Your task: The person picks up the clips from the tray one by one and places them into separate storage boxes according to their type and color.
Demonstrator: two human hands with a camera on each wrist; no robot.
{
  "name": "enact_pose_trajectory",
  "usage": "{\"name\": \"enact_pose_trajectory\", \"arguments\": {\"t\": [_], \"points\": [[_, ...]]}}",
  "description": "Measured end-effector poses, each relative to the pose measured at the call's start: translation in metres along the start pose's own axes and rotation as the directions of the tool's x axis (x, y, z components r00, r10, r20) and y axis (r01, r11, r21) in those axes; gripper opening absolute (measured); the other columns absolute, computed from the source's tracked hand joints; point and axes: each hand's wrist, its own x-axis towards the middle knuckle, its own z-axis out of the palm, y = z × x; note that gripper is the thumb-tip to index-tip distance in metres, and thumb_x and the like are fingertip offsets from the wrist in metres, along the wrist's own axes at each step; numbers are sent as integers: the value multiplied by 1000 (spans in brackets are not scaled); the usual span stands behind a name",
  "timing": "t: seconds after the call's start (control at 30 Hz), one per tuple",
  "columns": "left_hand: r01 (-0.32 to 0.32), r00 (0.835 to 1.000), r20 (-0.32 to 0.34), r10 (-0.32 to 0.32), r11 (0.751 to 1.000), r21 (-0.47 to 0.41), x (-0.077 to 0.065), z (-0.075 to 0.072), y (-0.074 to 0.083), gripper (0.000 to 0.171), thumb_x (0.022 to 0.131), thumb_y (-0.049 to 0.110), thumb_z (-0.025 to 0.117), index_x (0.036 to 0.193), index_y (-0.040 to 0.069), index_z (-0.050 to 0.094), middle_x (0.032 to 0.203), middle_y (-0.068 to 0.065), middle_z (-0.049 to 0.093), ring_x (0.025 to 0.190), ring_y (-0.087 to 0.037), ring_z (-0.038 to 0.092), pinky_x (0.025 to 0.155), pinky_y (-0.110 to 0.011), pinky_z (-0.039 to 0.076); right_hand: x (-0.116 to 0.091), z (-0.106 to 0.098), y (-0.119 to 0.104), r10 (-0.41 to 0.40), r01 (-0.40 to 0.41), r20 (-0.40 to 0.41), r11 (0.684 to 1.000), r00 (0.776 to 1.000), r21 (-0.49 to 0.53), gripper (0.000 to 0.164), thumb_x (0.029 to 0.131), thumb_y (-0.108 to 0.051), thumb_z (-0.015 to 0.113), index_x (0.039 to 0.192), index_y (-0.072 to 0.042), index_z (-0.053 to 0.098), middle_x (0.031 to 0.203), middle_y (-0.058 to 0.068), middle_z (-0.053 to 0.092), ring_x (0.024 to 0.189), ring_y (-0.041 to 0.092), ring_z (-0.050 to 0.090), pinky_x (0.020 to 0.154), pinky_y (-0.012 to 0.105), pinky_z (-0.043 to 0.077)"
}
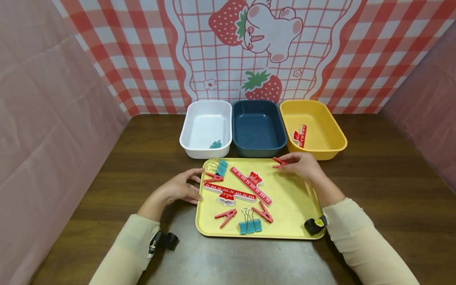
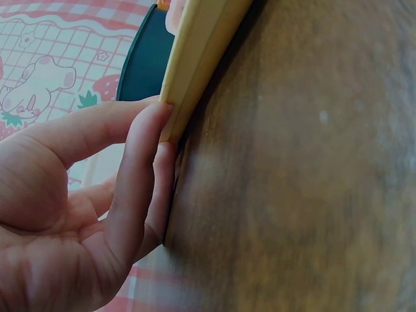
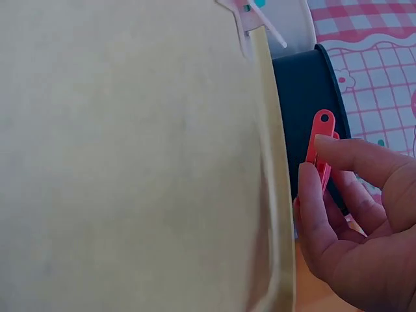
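Observation:
My right hand (image 1: 301, 166) pinches a red clothespin (image 3: 322, 136) between thumb and fingers, above the far right edge of the yellow tray (image 1: 292, 213). In the right wrist view the clothespin overlaps the dark blue bin (image 3: 302, 84). My left hand (image 1: 183, 186) rests its fingertips against the tray's left rim, with the fingers extended. On the tray lie two red piano-key clips, one slanted (image 1: 263, 196) and one flatter (image 1: 246, 195). Red clothespins lie at the upper left (image 1: 213, 178), the front (image 1: 226, 216) and the middle (image 1: 263, 213). Teal binder clips lie at the far left (image 1: 221, 168) and the front (image 1: 250, 227).
Behind the tray stand a white bin (image 1: 183, 138) with a teal clip (image 1: 215, 144) inside, the dark blue bin, and a yellow bin (image 1: 331, 138) holding a red piano-key clip (image 1: 302, 136). A checked cloth (image 1: 142, 59) hangs behind the wooden table (image 1: 384, 178).

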Motion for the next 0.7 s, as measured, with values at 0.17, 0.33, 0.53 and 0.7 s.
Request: {"name": "enact_pose_trajectory", "arguments": {"t": [0.17, 0.33, 0.53, 0.7], "points": [[-1, 1000, -4, 1, 1000, 1, 0, 0, 0, 87, 71, -19, 67, 143, 11, 31, 122, -20, 38, 91, -26, 58, 68, -39, 59, -3, -1, -6, -19, 19, 5, 1000, 1000, 0, 38, 78, -5, 74, 113, 5, 62, 94, 12, 66, 76, 14, 60, 71, 28, 57], [2, 1000, -8, -2, 1000, 3, 0, 0, 0, 87, 71, -19, 68, 143, 11, 31, 122, -20, 38, 91, -26, 58, 68, -39, 59, -5, 0, -14, -23, 23, 2, 1000, 1000, -15, 36, 79, -5, 73, 113, 5, 63, 95, 12, 66, 77, 14, 59, 71, 31, 56], [0, 1000, -6, 0, 1000, 3, 0, 1, 0, 87, 71, -19, 68, 143, 11, 32, 122, -20, 38, 92, -26, 58, 68, -39, 59, -5, 0, -19, -17, 17, -6, 1000, 1000, -11, 37, 79, -6, 73, 113, 4, 62, 93, 10, 66, 78, 16, 57, 69, 29, 55], [1, 1000, -7, -1, 1000, 6, 0, 1, 1, 87, 71, -19, 68, 143, 12, 32, 122, -20, 38, 92, -26, 58, 68, -39, 59, -5, 0, -22, -46, 46, -36, 999, 998, 18, 39, 79, -6, 73, 114, 5, 62, 97, 12, 66, 77, 12, 59, 72, 26, 54]]}}
